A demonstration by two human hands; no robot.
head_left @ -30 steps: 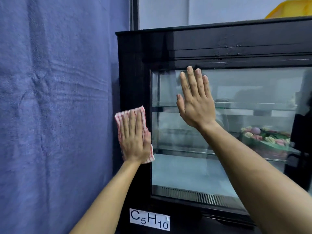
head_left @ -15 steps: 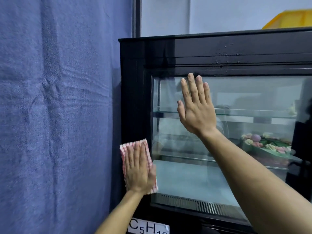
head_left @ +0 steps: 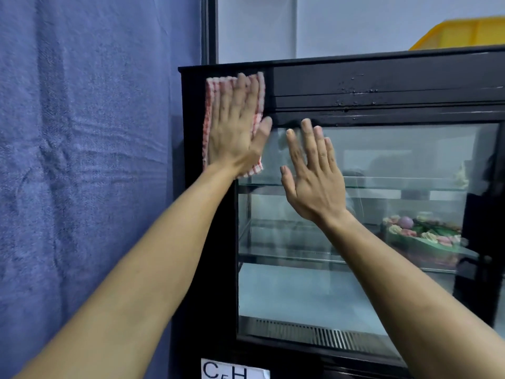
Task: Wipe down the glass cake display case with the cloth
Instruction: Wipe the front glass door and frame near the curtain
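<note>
The display case point(head_left: 382, 83) stood with its black frame against a blue curtain point(head_left: 82, 160), and everything else sat relative to it. The left hand point(head_left: 235, 132) lay flat with straight fingers on the case's upper left corner, pressing the red-and-white checked cloth point(head_left: 213, 105) against the black frame, the cloth's lower edge reaching onto the glass. The right hand point(head_left: 314, 176) was also open, fingers straight and spread a little, palm against the glass front just right of the cloth, its fingertips near the top edge of the pane. Inside the case, on a glass shelf toward its right side, sat a green cake point(head_left: 423, 236) topped with pink and cream flowers. A white label point(head_left: 232, 369) with black letters was stuck on the case's lower frame. A yellow bin point(head_left: 464, 34) showed above the case's top right.
</note>
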